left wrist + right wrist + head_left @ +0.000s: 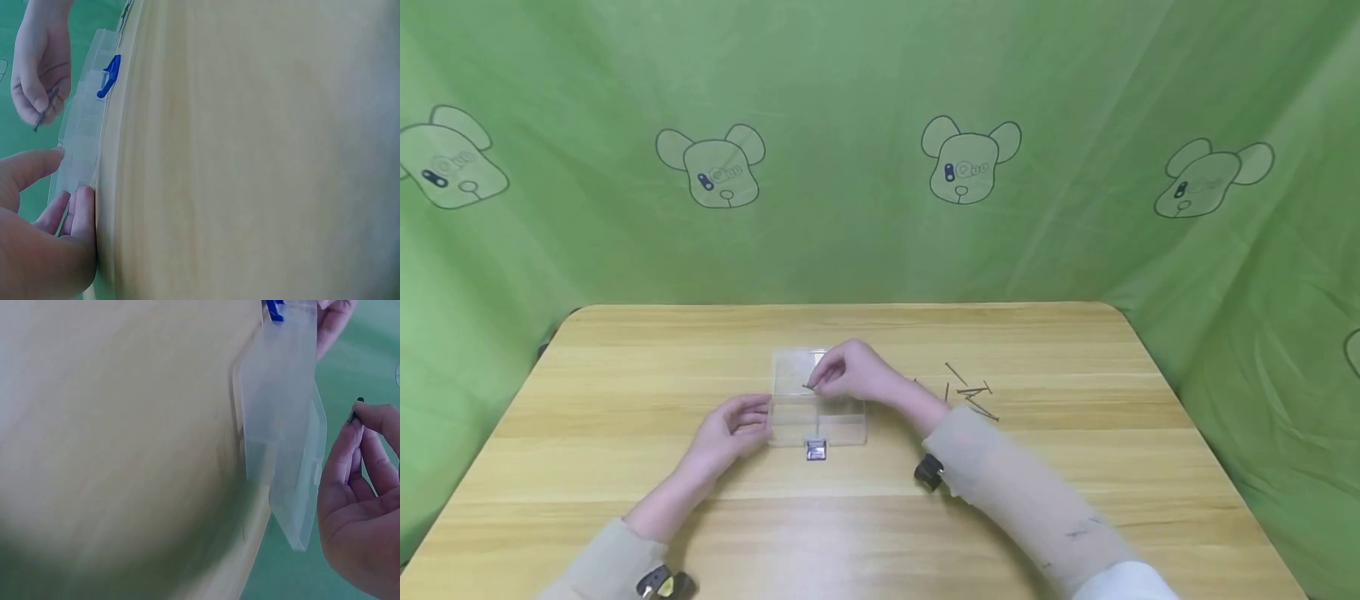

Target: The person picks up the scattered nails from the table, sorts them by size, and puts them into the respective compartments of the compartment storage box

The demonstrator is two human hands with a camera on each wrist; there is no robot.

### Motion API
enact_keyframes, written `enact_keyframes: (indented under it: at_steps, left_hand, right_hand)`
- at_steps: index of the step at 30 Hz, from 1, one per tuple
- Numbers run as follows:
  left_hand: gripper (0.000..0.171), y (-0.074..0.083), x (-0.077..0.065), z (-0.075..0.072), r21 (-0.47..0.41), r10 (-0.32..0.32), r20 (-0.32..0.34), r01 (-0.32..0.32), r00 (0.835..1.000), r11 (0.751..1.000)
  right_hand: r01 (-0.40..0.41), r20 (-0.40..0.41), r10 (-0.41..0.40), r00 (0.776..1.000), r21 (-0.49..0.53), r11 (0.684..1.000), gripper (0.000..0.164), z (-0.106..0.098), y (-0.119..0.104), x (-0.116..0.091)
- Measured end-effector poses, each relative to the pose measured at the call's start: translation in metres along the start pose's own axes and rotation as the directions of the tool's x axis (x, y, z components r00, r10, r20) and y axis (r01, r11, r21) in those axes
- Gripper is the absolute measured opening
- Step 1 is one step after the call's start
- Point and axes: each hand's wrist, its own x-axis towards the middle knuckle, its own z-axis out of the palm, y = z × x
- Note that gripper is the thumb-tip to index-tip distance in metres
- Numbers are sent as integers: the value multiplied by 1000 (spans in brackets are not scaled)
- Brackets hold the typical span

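Observation:
Between the thumb and fingertips of my right hand (855,372) is a thin dark nail (44,115); its head end shows beyond the fingertips in the right wrist view. That hand is over the back part of a clear plastic compartment box (793,421), overlapping its raised lid (790,371) in the head view. A blue latch (110,76) juts from the box's front. My left hand (730,429) rests at the box's left side, its thumb by the upper edge and its loosely extended fingers against the lower side.
Several loose nails (973,392) lie scattered on the wooden table (1037,467), right of the box and beyond my right wrist. A green curtain (850,233) with printed bear heads hangs behind and around the table.

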Motion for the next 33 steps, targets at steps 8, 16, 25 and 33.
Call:
enact_keyframes:
  at_steps: [8, 16, 25, 33]
  left_hand:
    - [62, 0, 0, 0, 6, 0, -1, 0, 1000, 1000]
    - [62, 1, -1, 1, -15, -21, -5, 21, 1000, 1000]
    - [61, 1, -2, 2, -9, -29, -11, 29, 1000, 1000]
    - [61, 2, -3, 2, -14, -36, -14, 36, 999, 999]
  right_hand:
    - [51, 53, -46, 998, -98, 994, 16, 18, -4, 13]
    - [82, 73, -66, 995, -248, 965, 15, 29, -7, 19]
    - [102, 81, -76, 994, -388, 916, 10, 33, -13, 17]
    - [76, 64, -60, 996, -300, 951, 12, 31, -11, 15]
